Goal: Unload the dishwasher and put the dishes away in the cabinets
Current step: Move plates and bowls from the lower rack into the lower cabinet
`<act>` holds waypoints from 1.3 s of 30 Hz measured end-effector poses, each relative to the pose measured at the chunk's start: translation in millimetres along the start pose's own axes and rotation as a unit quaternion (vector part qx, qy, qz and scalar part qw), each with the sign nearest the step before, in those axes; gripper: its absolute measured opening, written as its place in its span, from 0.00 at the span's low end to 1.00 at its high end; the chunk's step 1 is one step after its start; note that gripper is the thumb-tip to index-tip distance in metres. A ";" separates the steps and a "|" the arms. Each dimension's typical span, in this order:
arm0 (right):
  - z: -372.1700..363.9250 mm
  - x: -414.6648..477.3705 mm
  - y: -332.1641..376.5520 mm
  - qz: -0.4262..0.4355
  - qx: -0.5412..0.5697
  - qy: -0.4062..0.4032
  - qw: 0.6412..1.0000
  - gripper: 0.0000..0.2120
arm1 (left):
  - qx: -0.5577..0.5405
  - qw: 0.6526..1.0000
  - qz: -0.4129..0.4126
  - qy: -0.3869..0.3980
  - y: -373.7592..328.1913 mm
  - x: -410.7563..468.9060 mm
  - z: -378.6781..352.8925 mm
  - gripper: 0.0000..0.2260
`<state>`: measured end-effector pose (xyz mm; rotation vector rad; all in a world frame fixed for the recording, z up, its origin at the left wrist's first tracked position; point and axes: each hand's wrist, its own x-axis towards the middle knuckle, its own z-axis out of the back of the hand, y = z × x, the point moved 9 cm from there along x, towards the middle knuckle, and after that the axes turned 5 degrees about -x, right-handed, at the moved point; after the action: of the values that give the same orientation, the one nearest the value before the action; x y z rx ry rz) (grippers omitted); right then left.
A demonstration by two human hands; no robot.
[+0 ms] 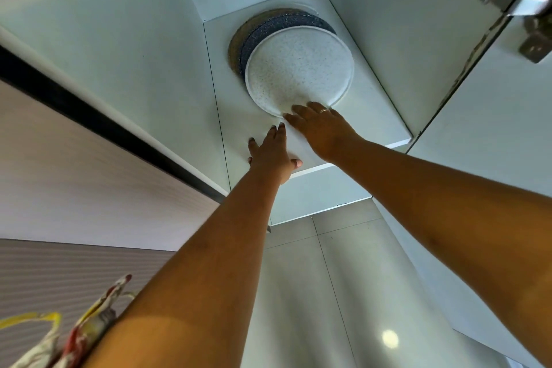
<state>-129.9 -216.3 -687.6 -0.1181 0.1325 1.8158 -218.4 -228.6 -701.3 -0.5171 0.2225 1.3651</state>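
Both hands reach up into an open wall cabinet. Right hand (319, 128): fingers spread and nearly flat, fingertips (298, 109) on the near rim of the white speckled plate (300, 67); a push or steadying contact, no closed grip, ring visible on one finger. Left hand (270, 158): open, palm flat against the shelf (239, 98) just beside and below the right hand, holding nothing; likely bracing. Plate lies beyond the right fingertips, on top of a staggered stack: dark blue plate (268, 36) under it, brown plate (239, 42) lowest. Stack sits toward the back, plausibly so the cabinet door (493, 140), right of the right arm, can shut. Judgement: final seating of the plate
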 end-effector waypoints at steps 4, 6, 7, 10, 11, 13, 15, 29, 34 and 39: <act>2.1 -18.7 0.4 0.020 -0.009 -0.019 1.000 0.33 | -0.022 0.999 -0.016 -0.034 5.0 -20.9 -2.4 0.33; -1.8 -33.2 0.4 0.011 -0.003 -0.027 1.000 0.34 | -0.016 0.999 -0.023 -0.044 5.7 -35.5 -10.5 0.31; -5.7 -40.3 1.0 0.005 0.002 -0.024 1.000 0.33 | -0.027 0.998 -0.020 -0.044 7.0 -41.3 -16.5 0.30; -18.3 -64.1 6.6 0.009 -0.007 -0.012 1.000 0.29 | -0.122 0.991 0.025 -0.055 10.2 -66.3 -26.9 0.26; -21.2 -72.3 7.5 0.012 -0.011 -0.005 1.000 0.28 | -0.142 0.987 0.035 -0.060 8.0 -76.3 -29.8 0.25; -27.7 -91.9 9.2 0.011 -0.019 0.019 1.000 0.28 | -0.159 0.985 0.045 -0.053 -0.4 -101.1 -40.6 0.25; -32.7 -115.3 9.8 0.000 -0.026 0.048 0.999 0.28 | -0.206 0.976 0.064 -0.029 -10.3 -125.4 -57.1 0.24; -46.1 -313.2 5.8 -0.073 0.067 0.133 0.986 0.27 | -0.389 0.912 0.118 0.052 -96.0 -287.0 -141.7 0.22; -61.1 -421.3 -0.5 -0.058 0.100 0.192 0.975 0.28 | -0.324 0.925 0.150 0.133 -106.0 -359.8 -166.0 0.20; -82.4 -503.1 -65.4 -0.107 0.117 0.247 0.956 0.27 | -0.270 0.945 0.113 0.144 -150.2 -374.3 -170.2 0.17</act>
<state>57.9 -694.6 -695.0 -0.4031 0.6622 1.5091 -125.3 -653.2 -649.7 -1.1847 0.1451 1.5739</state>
